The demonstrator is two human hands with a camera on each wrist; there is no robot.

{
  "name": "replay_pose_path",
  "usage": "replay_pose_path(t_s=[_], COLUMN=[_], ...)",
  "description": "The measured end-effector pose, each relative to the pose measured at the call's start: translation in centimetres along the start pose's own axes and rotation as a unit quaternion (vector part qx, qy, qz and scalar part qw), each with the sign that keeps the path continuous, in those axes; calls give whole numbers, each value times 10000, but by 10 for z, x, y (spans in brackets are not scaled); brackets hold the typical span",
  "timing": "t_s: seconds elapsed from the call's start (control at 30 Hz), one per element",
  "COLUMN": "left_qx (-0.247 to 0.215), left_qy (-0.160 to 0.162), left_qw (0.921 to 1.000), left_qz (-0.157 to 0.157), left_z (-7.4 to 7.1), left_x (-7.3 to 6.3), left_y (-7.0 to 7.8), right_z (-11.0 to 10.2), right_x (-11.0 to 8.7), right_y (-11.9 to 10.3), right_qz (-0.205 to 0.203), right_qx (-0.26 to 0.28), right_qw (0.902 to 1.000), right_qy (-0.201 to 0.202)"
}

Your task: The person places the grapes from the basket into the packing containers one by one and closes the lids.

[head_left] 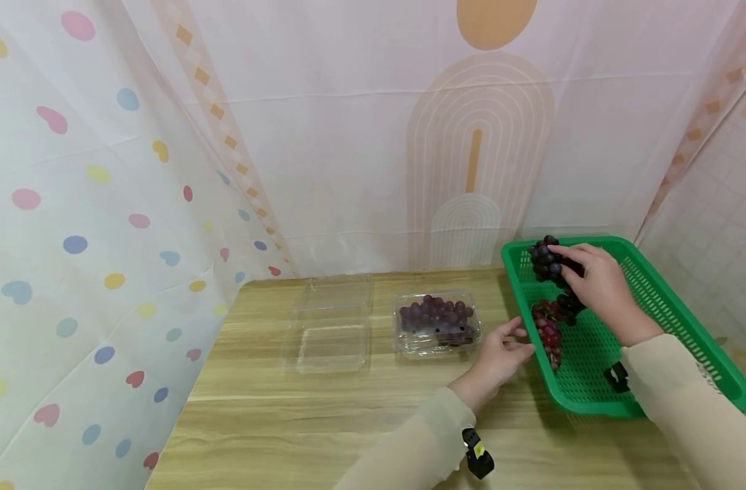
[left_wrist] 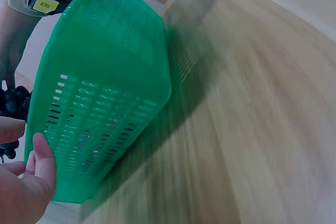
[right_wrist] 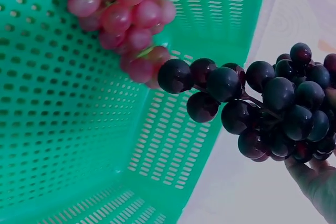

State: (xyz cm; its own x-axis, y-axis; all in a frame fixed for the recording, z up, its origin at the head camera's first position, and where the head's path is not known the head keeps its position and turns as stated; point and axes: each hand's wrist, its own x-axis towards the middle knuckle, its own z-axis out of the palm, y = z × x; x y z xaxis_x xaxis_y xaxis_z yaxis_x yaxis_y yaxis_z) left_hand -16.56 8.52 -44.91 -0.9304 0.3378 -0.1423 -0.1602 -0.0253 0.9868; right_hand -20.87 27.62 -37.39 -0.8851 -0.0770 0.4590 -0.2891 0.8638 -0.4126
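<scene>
My right hand [head_left: 602, 289] pinches a bunch of dark purple grapes [head_left: 546, 260] between thumb and fingers, over the far left part of a green plastic basket [head_left: 593, 408]. In the right wrist view the dark grapes [right_wrist: 278, 95] hang in a long cluster in front of the basket wall, the fingertips at their far end. A bunch of red grapes [head_left: 548, 333] lies inside the basket along its left side. Beside that side is my left hand [head_left: 495, 361], fingers extended and holding nothing, its fingertips right at the rim in the left wrist view.
Left of the basket, a clear plastic box [head_left: 403, 346] holds a bunch of purplish-red grapes. Farther left lies another clear box [head_left: 330, 350] with its lid folded back. A patterned curtain [head_left: 348, 170] hangs behind the wooden table [head_left: 275, 429].
</scene>
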Motion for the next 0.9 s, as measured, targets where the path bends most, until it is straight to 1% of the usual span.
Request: replay_pose_path(t_s=[0.1,0.17,0.23,0.37,0.4,0.47,0.57,0.67,0.73,0.9], left_qx=[410,662,968,1426,1538,1665,1869,1971,2123,2290], left_qy=[0,37,48,9,-15,-36,-6,91,141,215], left_qw=[9991,9973,9938,9862,9843,9817,9763,9723,9677,9626], left_qz=[146,324,550,843,870,921,1093,1254,1349,1430], left_z=[-7,-14,-22,-41,-46,-56,-72,-88,-98,-126], left_x=[0,0,1,2,1,1,0,0,0,-3], left_y=[2,5,9,20,23,29,35,39,40,45], right_z=[0,1,1,4,4,5,7,8,8,9], right_x=[3,5,7,9,10,11,13,15,17,21], right_y=[-6,-9,-13,-21,-23,-27,-33,-40,-45,-56], right_qz=[-30,-61,-71,-149,-186,-266,-367,-405,-409,-447], right_qx=[23,62,108,157,164,187,232,300,369,522], right_qw=[10000,10000,9999,9997,9996,9994,9988,9984,9982,9974], right_qy=[30,41,48,89,106,147,215,272,253,217])
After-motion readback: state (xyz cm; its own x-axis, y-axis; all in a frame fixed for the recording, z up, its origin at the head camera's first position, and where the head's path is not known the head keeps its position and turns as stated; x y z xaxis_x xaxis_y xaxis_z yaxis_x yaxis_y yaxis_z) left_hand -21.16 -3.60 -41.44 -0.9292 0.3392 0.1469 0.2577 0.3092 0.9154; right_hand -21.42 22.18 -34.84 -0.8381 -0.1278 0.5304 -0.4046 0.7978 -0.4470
